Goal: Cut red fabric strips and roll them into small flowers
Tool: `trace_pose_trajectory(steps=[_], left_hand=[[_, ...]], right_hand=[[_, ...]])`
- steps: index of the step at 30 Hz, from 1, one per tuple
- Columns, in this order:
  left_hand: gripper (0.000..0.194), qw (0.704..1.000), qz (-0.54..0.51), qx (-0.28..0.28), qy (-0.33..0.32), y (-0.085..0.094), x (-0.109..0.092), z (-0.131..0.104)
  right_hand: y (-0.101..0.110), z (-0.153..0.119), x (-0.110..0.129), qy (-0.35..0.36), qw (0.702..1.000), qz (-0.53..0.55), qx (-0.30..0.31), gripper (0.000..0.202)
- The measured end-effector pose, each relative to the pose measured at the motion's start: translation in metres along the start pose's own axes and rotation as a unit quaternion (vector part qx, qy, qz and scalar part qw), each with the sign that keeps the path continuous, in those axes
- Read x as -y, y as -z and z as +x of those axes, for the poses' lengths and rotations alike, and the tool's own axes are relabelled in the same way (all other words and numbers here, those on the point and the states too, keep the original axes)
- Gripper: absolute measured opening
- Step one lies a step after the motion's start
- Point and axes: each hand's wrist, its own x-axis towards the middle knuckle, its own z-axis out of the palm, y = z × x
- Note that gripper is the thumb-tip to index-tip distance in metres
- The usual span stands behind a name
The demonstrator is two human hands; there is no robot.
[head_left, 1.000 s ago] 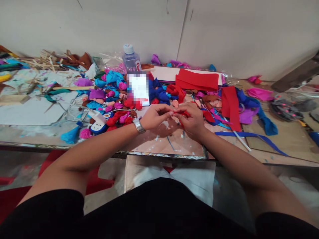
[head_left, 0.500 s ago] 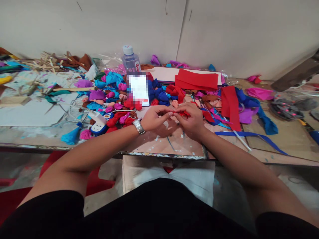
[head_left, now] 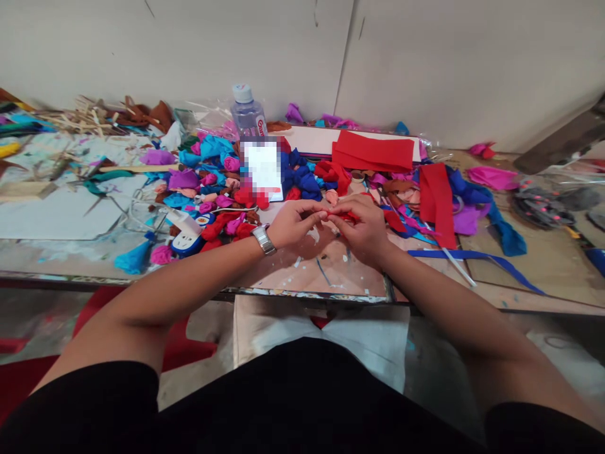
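Over the table's front part, my left hand [head_left: 293,226] and my right hand [head_left: 363,227] meet fingertip to fingertip. Both pinch a small piece of red crepe paper [head_left: 348,217], mostly covered by the fingers and the right palm. Its full shape is hidden. A metal watch [head_left: 263,240] is on my left wrist. Behind and left of the hands lies a heap of rolled crepe paper flowers in pink, blue, red and brown. Folded red crepe paper [head_left: 373,151] rests at the back, and a red strip [head_left: 437,205] hangs over scraps to the right.
A clear bottle [head_left: 248,118] stands behind a lit phone [head_left: 265,167]. Left are a power strip [head_left: 186,243], pliers [head_left: 106,181] and wooden sticks [head_left: 94,120]. At the right lie a blue strip [head_left: 477,257], a white stick [head_left: 460,268] and a dark net-like bundle [head_left: 543,205].
The fingertips have shifted very slightly around the red crepe paper. Both hands stay in nearly the same place, and the things on the table have not moved.
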Motion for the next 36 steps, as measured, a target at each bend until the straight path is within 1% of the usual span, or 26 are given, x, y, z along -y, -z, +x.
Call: trace_pose_trajectory(steps=[3, 5, 7, 9, 12, 16, 25, 32, 36], left_hand=[[0.049, 1.0, 0.012, -0.01, 0.012, 0.0, 0.002, 0.001], [0.048, 0.999, 0.019, -0.027, 0.021, 0.0, 0.004, 0.002], [0.048, 0.999, 0.009, -0.037, 0.033, 0.0, 0.005, 0.002], [0.049, 0.999, -0.006, -0.035, 0.041, -0.001, 0.006, 0.002], [0.049, 0.999, -0.008, -0.035, 0.038, -0.003, 0.004, 0.0], [0.048, 0.998, -0.014, -0.047, 0.03, -0.005, 0.0, 0.0], [0.052, 0.998, -0.03, -0.021, 0.041, 0.0, -0.003, 0.002], [0.056, 0.998, -0.031, -0.007, 0.049, 0.001, -0.005, 0.003], [0.055, 0.999, -0.016, -0.011, 0.034, 0.001, -0.004, 0.002]], right_hand=[[-0.001, 0.0, -0.001, 0.003, 1.0, -0.002, 0.003, 0.021], [-0.001, -0.001, -0.002, 0.002, 1.0, -0.008, 0.007, 0.022], [-0.002, -0.001, -0.003, -0.001, 1.0, -0.014, 0.013, 0.024], [-0.002, 0.0, -0.003, -0.003, 1.0, -0.014, 0.024, 0.025], [-0.003, 0.0, -0.001, -0.003, 0.999, -0.011, 0.037, 0.027], [-0.002, 0.0, 0.001, -0.01, 1.0, -0.009, 0.026, 0.025], [-0.002, -0.001, -0.005, 0.004, 1.0, -0.002, 0.011, 0.024], [-0.003, -0.004, -0.006, -0.026, 1.0, -0.001, -0.006, 0.03], [-0.003, -0.003, -0.005, -0.031, 0.999, 0.005, -0.01, 0.029]])
